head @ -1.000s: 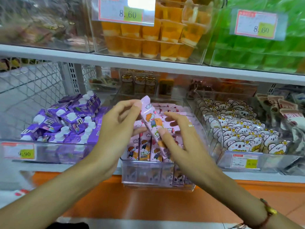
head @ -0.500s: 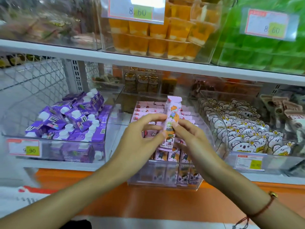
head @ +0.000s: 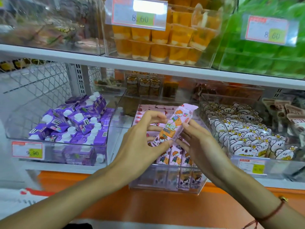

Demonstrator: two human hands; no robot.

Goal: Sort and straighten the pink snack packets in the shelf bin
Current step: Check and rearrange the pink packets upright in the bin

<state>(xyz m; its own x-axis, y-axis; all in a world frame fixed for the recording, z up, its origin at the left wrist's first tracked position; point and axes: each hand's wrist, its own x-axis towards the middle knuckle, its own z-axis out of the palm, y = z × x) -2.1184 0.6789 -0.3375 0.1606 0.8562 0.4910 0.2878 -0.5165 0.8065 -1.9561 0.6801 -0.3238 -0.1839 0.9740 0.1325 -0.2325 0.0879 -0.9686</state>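
- Shop shelving fills the view, with a white shelf edge (head: 148, 66) crossing at 12 o'clock and an orange ledge (head: 148, 205) below at 6 o'clock
- Clear shelf bin (head: 166, 185) sits at the centre, with pink snack packets (head: 175, 157) standing upright in a row at its front and more lying flat toward the back
- One pink packet (head: 177, 122) is held above the bin, tilted with its top end toward 1 o'clock
- Left hand (head: 140, 142) pinches the packet's lower end, thumb at its bottom corner, upper fingers spread by its left edge
- Right hand (head: 198, 144) grips the packet's right edge between thumb and fingers; a red cord bracelet (head: 272, 214) circles that wrist
- Purple cartons (head: 74, 123) are piled in the bin at 9 o'clock, above a 9.90 price tag (head: 27, 150)
- Koala-print packets (head: 247, 138) fill the bin at 3 o'clock
- Orange jelly cups (head: 158, 43) are stacked on the upper shelf behind an 8.60 price tag (head: 137, 14)
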